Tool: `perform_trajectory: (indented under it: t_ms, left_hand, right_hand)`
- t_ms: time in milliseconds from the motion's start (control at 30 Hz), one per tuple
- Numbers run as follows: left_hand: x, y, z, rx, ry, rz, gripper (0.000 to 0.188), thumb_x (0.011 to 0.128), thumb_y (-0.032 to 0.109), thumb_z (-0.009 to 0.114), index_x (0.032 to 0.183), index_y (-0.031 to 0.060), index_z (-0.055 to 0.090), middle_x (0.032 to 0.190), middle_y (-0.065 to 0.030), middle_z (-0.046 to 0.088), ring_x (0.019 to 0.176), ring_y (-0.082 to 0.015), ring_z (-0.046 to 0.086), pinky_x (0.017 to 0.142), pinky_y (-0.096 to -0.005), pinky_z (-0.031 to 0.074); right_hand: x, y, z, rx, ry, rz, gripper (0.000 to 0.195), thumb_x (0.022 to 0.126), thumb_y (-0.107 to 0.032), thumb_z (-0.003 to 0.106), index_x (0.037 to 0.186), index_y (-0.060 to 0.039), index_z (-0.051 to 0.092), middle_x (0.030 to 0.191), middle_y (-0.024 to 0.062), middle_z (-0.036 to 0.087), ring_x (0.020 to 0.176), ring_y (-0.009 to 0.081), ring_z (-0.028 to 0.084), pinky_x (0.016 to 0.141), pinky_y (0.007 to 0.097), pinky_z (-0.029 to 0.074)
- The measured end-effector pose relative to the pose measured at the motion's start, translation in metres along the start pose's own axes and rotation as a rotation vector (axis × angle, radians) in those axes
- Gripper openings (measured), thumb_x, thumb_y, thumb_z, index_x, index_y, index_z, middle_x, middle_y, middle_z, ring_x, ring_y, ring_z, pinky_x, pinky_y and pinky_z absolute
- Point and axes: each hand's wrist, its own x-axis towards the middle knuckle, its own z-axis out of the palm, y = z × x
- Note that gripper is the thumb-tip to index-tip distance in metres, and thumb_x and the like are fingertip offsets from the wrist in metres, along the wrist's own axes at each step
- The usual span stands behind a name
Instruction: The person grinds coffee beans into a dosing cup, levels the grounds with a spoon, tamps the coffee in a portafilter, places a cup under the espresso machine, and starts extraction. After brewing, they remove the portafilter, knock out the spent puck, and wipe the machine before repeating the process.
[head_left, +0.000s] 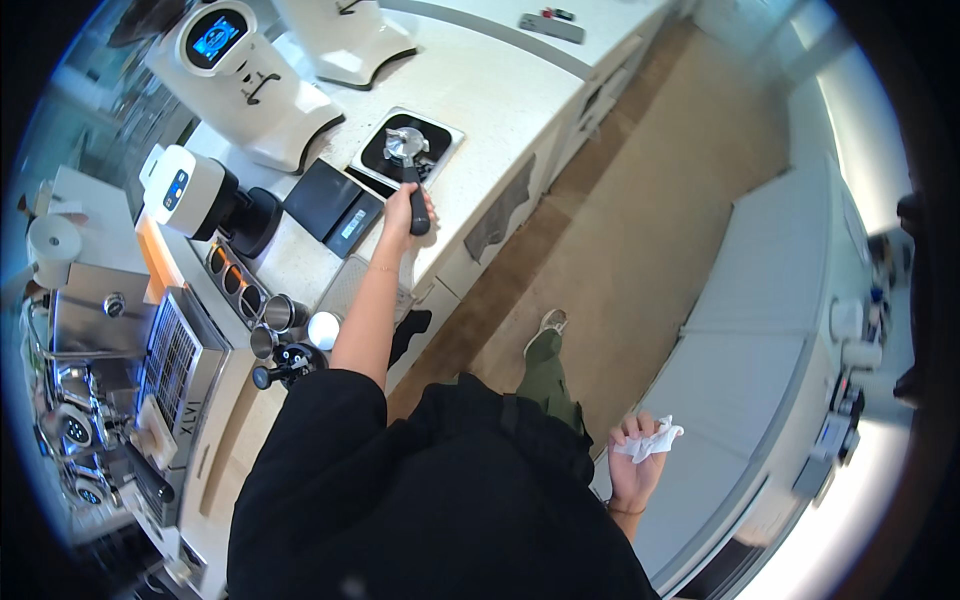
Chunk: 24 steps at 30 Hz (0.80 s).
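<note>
My left hand (403, 216) grips the black handle of a portafilter (407, 144). Its metal head is over a recessed steel bin (452, 135) with a dark inside, set into the white counter; whether it touches the bin is not clear. Dark matter shows inside the bin beneath the head. A black scale (322, 199) with a lit display lies just left of this hand. Out to my right side, well away from the counter, my right hand (636, 465) holds a crumpled white tissue or cloth (651, 442) in bent fingers.
Two white coffee grinders (255, 97) stand behind the bin. A white-and-black countertop device (187, 191), metal cups (279, 311) and an espresso machine (184, 367) are to the left. A grey cloth (501, 217) hangs at the counter front. White cabinets (757, 300) line the right.
</note>
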Motion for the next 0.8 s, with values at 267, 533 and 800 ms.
perform_trajectory:
  t_ms: [267,533,800]
  left_hand:
    - [-0.01,0.001,0.025,0.023,0.2,0.009,0.022,0.085,0.021,0.044,0.088,-0.0012,0.049,0.065,-0.0086,0.052,0.048,-0.0157,0.053,0.045,-0.0274,0.049]
    - [-0.015,0.006,0.066,0.084,0.381,0.048,0.019,0.085,0.016,0.051,0.09,-0.0017,0.051,0.069,-0.005,0.052,0.058,-0.0132,0.056,0.048,-0.0264,0.048]
    - [-0.017,0.019,0.083,0.42,0.633,0.026,0.029,0.091,0.026,0.044,0.085,-0.0012,0.051,0.066,-0.0037,0.053,0.053,-0.0094,0.05,0.048,-0.0248,0.044]
  right_hand:
    - [0.202,-0.066,0.057,-0.406,-0.126,0.239,0.015,0.091,-0.027,0.044,0.09,-0.012,0.046,0.08,0.0001,0.037,0.072,0.0147,0.036,0.063,0.0291,0.033]
    - [0.362,-0.05,0.174,-0.808,-0.597,0.346,0.022,0.074,-0.018,0.049,0.089,-0.0017,0.045,0.079,0.0056,0.043,0.07,0.0166,0.04,0.065,0.0291,0.033]
    - [0.424,0.007,0.195,-0.839,-0.569,0.601,0.034,0.076,-0.003,0.06,0.106,-0.0005,0.045,0.093,0.0124,0.053,0.084,0.0198,0.052,0.076,0.0308,0.043]
